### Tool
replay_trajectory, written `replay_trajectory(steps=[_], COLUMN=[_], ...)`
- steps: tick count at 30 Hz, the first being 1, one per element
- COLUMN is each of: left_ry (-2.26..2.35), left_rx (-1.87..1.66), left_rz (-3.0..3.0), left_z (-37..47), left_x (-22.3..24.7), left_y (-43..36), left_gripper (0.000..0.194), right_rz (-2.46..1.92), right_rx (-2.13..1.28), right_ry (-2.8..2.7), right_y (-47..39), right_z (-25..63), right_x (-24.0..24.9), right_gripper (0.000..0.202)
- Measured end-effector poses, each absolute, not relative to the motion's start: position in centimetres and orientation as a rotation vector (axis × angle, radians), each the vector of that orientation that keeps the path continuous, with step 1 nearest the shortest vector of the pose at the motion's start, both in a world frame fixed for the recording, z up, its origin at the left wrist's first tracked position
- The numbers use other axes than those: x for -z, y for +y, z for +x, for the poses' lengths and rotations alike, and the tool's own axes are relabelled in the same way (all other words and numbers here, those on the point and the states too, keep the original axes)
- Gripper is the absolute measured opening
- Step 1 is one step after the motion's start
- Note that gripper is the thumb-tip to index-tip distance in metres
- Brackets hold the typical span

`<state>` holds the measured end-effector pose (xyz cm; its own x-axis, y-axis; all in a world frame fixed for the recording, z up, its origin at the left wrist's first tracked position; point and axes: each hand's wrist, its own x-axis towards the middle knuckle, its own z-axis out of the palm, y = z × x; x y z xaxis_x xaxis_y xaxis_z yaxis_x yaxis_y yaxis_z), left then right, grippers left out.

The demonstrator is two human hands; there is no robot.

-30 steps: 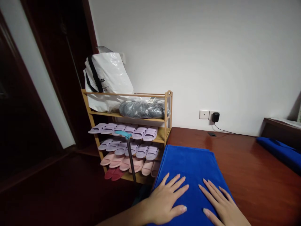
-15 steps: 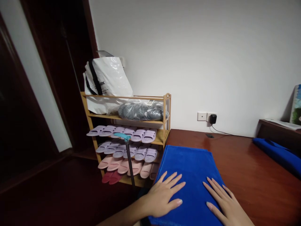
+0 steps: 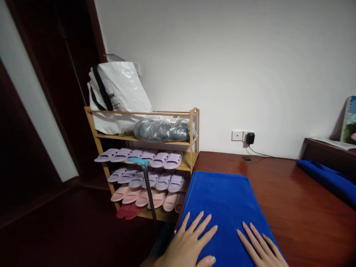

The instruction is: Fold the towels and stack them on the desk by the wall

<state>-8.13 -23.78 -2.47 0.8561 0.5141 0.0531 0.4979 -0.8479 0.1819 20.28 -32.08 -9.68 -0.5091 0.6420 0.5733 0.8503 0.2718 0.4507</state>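
Observation:
A folded blue cloth (image 3: 222,200) lies flat along the left side of the reddish-brown wooden table (image 3: 294,200). My left hand (image 3: 189,241) rests on the cloth near its left edge, fingers spread and palm down. Toward the cloth's right edge lies my right hand (image 3: 258,248), also flat with the fingers stretched out. Neither hand grips anything. The near end of the cloth runs out of the bottom of the view.
Left of the table stands a wooden shoe rack (image 3: 191,148) with lilac slippers (image 3: 160,159), pink slippers (image 3: 143,198), and a white bag (image 3: 122,85) on top. A blue-topped pole (image 3: 148,189) leans before it. Another blue cloth (image 3: 328,178) and a black plug (image 3: 250,138) are right.
Both hands have slid down the cloth toward the near side, staying flat on it. The view has shifted slightly to the right.

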Motion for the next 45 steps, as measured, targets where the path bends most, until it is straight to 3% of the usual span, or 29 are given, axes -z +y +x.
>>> replay_trajectory(steps=[6, 12, 32, 40, 45], left_ry=[0.757, 0.711, 0.765, 0.895, 1.079], left_rx=[-0.137, -0.125, -0.178, -0.236, -0.309], left_rz=[2.804, 2.841, 2.901, 2.929, 2.898], left_z=[-7.2, -4.7, 0.7, 0.8, 0.6], left_x=[1.3, 2.4, 3.9, 4.1, 4.6], left_y=[-19.4, -13.0, 1.6, 1.4, 0.5], left_gripper=[0.056, 0.055, 0.055, 0.054, 0.049], right_rz=[-1.759, -1.861, -1.968, -2.016, -2.180], right_rx=[0.069, -0.262, -0.028, -0.062, -0.051], right_ry=[-2.339, -2.222, -2.156, -2.036, -1.874], right_y=[-30.0, -24.8, -10.4, -11.1, -15.3], right_z=[20.8, 22.3, 26.7, 28.1, 33.3], right_x=[6.8, 5.5, 6.3, 7.1, 8.2], right_gripper=[0.065, 0.059, 0.070, 0.069, 0.068])
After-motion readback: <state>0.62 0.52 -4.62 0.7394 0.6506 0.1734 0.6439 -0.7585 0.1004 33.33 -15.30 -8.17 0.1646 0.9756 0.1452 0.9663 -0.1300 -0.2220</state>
